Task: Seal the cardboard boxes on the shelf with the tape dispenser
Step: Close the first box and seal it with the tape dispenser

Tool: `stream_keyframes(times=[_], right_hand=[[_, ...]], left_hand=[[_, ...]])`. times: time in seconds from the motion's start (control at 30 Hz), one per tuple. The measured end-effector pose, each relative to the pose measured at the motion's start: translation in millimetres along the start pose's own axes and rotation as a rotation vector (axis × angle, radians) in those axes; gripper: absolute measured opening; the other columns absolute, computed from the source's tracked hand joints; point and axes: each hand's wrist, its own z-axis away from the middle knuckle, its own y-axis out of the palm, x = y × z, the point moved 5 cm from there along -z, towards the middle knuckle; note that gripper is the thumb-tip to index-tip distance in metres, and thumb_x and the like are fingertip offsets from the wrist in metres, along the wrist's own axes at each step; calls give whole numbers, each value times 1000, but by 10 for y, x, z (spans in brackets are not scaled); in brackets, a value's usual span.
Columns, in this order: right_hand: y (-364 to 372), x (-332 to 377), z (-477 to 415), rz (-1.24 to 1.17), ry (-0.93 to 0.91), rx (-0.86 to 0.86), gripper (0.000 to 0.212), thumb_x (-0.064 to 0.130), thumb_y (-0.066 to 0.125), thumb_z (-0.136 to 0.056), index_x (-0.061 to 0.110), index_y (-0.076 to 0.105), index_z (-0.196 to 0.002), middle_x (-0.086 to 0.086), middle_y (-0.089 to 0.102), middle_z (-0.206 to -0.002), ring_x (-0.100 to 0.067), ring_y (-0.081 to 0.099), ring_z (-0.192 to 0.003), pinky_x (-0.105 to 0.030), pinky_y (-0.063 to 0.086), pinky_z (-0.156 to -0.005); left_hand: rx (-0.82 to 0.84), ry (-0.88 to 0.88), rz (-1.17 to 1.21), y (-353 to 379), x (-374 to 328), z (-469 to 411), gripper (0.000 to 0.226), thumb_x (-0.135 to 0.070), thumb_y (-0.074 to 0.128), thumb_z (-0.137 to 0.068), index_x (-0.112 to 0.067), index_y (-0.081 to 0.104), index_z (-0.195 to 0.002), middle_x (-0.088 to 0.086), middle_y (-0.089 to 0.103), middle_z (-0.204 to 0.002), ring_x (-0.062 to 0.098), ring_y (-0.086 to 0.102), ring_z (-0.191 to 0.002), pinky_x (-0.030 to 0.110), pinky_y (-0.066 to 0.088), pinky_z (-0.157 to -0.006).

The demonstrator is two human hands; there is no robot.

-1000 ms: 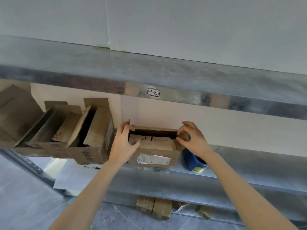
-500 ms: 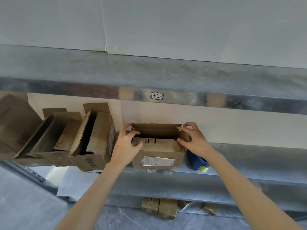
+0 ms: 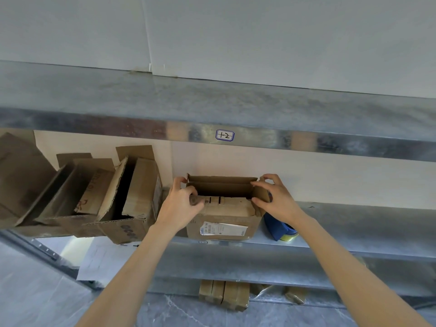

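Grey galvanised metal shelf (image 3: 354, 234) across the whole view, upper tier above it with a small handwritten white tag (image 3: 224, 135). Toward the shelf's left end, several open brown cardboard boxes (image 3: 132, 208) tipped on their sides, flaps loose, no tape visible. Near the middle of the shelf's front edge, small brown cardboard box with a white shipping label (image 3: 224, 228), upright, top open, long axis along the front edge, so eventual seam left to right. At the box's left end, left hand (image 3: 178, 210), thumb and curled fingers pinching the left end of the near flap (image 3: 226, 201). At the right end, right hand (image 3: 279, 200), fingers curled over the right side flap (image 3: 260, 194) and pinching it, thumb tip by the corner of the far flap (image 3: 221, 179). Smallest item, blue plastic tape dispenser with a yellow roll (image 3: 278, 226), on the shelf just beside the box's right wall, below the right wrist and partly hidden by it; touching the box or not, cannot tell. Key relation: dispenser to the right of the box, far nearer the right hand, box between it and the left hand; likely a right-hand pickup after flap closing. Versus a second ago: opening wider, far flap stood up rather than leaning over a narrow slot, right side flap swung outward; both hands at the same ends; dispenser unmoved. Judged step: flap folding, no tape laid yet.
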Motion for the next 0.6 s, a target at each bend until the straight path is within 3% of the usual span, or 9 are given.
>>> stream_keyframes(times=[0.2,0.33,0.4,0.5,0.6], right_hand=[[1,40,37,-57,44,17,47,35,63,-94,21,55,-138,0,32,-145,-17,44,-126,-20,37,-98],[-33,72,59,-134,84,18,41,36,54,-99,19,57,-137,0,35,-144,-17,43,-129,-19,30,-99],[-48,83,68,-140,89,10,40,34,54,-100,19,57,-136,-1,36,-143,-16,45,-125,-18,31,-96],[-56,96,78,-81,66,12,46,30,64,-95,21,53,-139,-2,36,-144,-13,46,-117,-17,33,-91],[-60,83,74,-90,72,59,67,31,73,-88,24,42,-147,-2,31,-147,-11,43,-112,-17,35,-91]], left_hand=[[-30,21,128,5,9,64,25,-39,69,-90,-21,55,-100,-7,37,-135,3,48,-96,-1,32,-73],[-101,-47,300,29,18,93,26,-40,65,-93,-19,54,-81,-6,51,-123,5,52,-102,13,40,-83],[-163,-96,349,45,43,103,30,-33,65,-94,-17,52,-73,-2,58,-111,3,56,-94,19,46,-85],[-203,-122,390,37,50,135,29,-17,72,-90,-16,50,-70,0,60,-98,0,55,-87,11,40,-78],[-151,-94,409,28,56,158,22,-11,74,-86,-20,54,-81,-9,56,-99,-4,52,-94,12,36,-82]])
